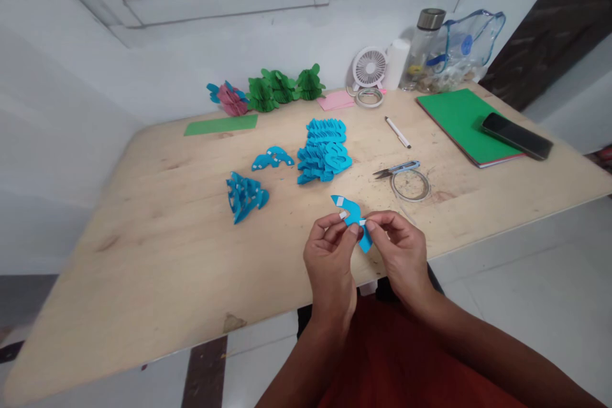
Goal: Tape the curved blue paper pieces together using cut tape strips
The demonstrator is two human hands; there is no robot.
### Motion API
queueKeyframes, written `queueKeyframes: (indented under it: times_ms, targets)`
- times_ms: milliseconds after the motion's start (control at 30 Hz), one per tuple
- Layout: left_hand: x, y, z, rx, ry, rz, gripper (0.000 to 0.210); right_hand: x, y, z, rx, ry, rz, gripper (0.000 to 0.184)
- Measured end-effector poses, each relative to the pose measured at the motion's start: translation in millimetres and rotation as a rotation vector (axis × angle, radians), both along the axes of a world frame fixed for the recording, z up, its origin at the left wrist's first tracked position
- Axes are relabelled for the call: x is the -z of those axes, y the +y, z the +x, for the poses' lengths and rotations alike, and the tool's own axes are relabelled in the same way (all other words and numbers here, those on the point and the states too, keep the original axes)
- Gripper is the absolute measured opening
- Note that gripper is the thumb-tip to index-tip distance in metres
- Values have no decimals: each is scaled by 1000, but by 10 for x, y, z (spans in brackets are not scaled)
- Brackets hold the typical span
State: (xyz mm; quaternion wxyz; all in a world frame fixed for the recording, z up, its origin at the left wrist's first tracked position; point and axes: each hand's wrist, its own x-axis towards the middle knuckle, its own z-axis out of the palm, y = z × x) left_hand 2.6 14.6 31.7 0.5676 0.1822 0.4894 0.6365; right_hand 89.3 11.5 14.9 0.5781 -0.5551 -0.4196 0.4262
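Left hand (331, 259) has its thumb and fingers pinching a wavy blue paper piece (352, 209), just above the near edge of the table (157, 255). Right hand (404, 250) pinches too, thumb against finger, at a white tab (362, 222) on the same piece. My read is that the left is steadying the paper while the right does the fiddly bit, and holding it up off the wood probably gives both thumbs room. Can't tell whether that tab is being stuck down or peeled, since fingertips cover it. Another white bit sits by a left fingertip, and I can't say if it's on the paper or the skin. The lower fingers of both hands are curled out of sight.

Further out, a tape roll (411, 199) and snips (399, 167) sit together near the right hand, handy to grab I guess. Over on the left there's a loose blue cluster (245, 196) dotted with white, plus a curved blue strip (272, 158). Beyond the hands, the ruffled blue stacks (322, 162) overlap too much to count layers. Window view at the top is cut off and blurry.
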Motion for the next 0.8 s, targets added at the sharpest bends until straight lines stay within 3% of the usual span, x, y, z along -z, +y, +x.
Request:
queueKeyframes:
  times_ms: [800]
  targets:
    - [12, -61, -37, -27, -56, 1, 26, -27, -16, -116, 36, -120, 86, 4]
